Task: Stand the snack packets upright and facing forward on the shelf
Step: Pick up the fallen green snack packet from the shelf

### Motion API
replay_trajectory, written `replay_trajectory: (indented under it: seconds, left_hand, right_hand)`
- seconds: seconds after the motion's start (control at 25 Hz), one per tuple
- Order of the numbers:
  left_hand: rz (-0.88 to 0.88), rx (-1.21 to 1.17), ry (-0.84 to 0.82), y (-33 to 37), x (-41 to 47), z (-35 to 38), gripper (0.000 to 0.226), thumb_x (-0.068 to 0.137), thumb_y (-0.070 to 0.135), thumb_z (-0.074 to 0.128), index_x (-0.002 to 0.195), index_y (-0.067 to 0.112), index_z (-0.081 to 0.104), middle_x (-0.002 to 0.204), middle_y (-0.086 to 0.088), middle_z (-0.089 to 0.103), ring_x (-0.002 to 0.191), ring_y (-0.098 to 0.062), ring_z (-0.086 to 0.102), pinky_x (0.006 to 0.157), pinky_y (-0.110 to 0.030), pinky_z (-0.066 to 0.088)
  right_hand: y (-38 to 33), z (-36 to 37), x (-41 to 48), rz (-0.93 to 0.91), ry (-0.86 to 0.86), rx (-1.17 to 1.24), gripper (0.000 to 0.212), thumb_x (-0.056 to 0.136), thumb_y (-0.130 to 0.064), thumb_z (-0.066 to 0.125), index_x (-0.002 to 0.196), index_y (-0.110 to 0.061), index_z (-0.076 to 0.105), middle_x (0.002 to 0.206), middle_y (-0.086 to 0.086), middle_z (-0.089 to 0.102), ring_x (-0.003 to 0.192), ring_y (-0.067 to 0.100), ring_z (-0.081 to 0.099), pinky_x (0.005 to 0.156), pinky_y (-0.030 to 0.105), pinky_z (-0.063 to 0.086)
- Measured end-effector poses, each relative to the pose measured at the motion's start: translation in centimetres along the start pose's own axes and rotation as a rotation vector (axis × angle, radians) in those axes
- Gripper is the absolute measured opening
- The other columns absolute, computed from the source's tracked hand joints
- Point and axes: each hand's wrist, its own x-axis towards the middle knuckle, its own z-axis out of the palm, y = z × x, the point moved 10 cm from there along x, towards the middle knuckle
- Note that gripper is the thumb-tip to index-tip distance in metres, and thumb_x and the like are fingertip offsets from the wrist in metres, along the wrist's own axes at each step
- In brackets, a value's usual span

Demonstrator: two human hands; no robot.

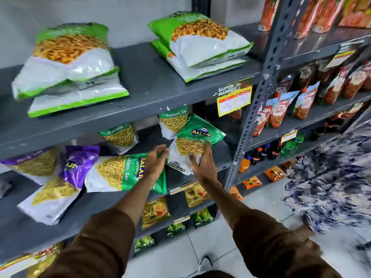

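On the middle shelf [104,205] a green Ratlami Sev packet [120,173] lies on its side, print turned sideways. My left hand [155,162] pinches its green top edge. Just to the right, a second green packet [193,144] stands tilted with its front outward, and my right hand [202,165] grips its lower part with fingers spread over the front. Two more green packets [121,135] [173,121] stand upright at the back. Purple packets [80,165] lean and lie at the left of the shelf.
Flat stacks of green-and-white packets [70,63] [200,43] lie on the shelf above. A perforated grey post [267,77] with a yellow price tag [234,98] bounds the shelf on the right. Tomato pouches [281,111] fill the neighbouring rack. A person in patterned cloth [331,177] stands close at right.
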Motion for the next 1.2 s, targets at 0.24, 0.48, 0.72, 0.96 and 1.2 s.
replay_trajectory:
  seconds: [0.24, 0.48, 0.72, 0.96, 1.2]
  left_hand:
    - [-0.227, 0.233, -0.122, -3.5, 4.0, 4.8, 0.062, 0.073, 0.065, 0.05, 0.094, 0.01, 0.069, 0.091, -0.019, 0.072, 0.087, -0.025, 0.072, 0.075, -0.042, 0.053]
    - [-0.34, 0.07, -0.055, -3.7, 2.5, 5.6, 0.012, 0.089, 0.015, 0.063, 0.096, 0.01, 0.071, 0.09, -0.014, 0.069, 0.081, -0.024, 0.06, 0.063, -0.028, 0.041]
    - [-0.313, -0.144, -0.033, -2.0, -7.5, 2.2, 0.039, 0.083, 0.008, 0.071, 0.122, 0.008, 0.065, 0.115, -0.003, 0.069, 0.097, -0.018, 0.065, 0.081, -0.026, 0.052]
    - [-0.268, -0.299, 0.048, -1.0, -20.2, -5.0, 0.047, 0.076, 0.014, 0.079, 0.122, 0.013, 0.067, 0.111, -0.008, 0.076, 0.097, -0.022, 0.074, 0.084, -0.032, 0.059]
    - [-0.12, -0.231, 0.077, 1.6, -27.1, -10.6, 0.063, 0.063, 0.049, 0.083, 0.121, 0.031, 0.066, 0.1, -0.028, 0.065, 0.09, -0.05, 0.064, 0.072, -0.063, 0.056]
  right_hand:
    - [8.0, 5.9, 3.3, 0.581, -0.18, 0.62, 0.06, 0.088, -0.046, 0.063, 0.134, -0.009, 0.052, 0.134, 0.015, 0.061, 0.123, 0.034, 0.058, 0.104, 0.046, 0.046]
    - [7.7, 5.2, 2.7, 0.49, -0.108, 0.769, 0.05, 0.095, -0.038, 0.056, 0.137, -0.014, 0.046, 0.131, 0.006, 0.062, 0.11, 0.025, 0.064, 0.08, 0.028, 0.053]
    - [5.5, 1.1, -4.6, 0.352, -0.121, 0.646, 0.058, 0.087, -0.05, 0.062, 0.139, -0.029, 0.045, 0.086, -0.006, 0.06, 0.064, -0.001, 0.059, 0.055, 0.016, 0.048]
    - [-1.0, -1.6, -16.5, 0.25, -0.215, 0.737, 0.038, 0.096, -0.025, 0.055, 0.133, -0.031, 0.052, 0.128, -0.011, 0.067, 0.12, 0.009, 0.062, 0.099, 0.028, 0.051]
    - [-5.8, -3.7, -23.3, 0.18, -0.262, 0.81, 0.05, 0.093, -0.02, 0.055, 0.142, -0.025, 0.043, 0.137, -0.005, 0.062, 0.124, 0.009, 0.059, 0.1, 0.027, 0.052]
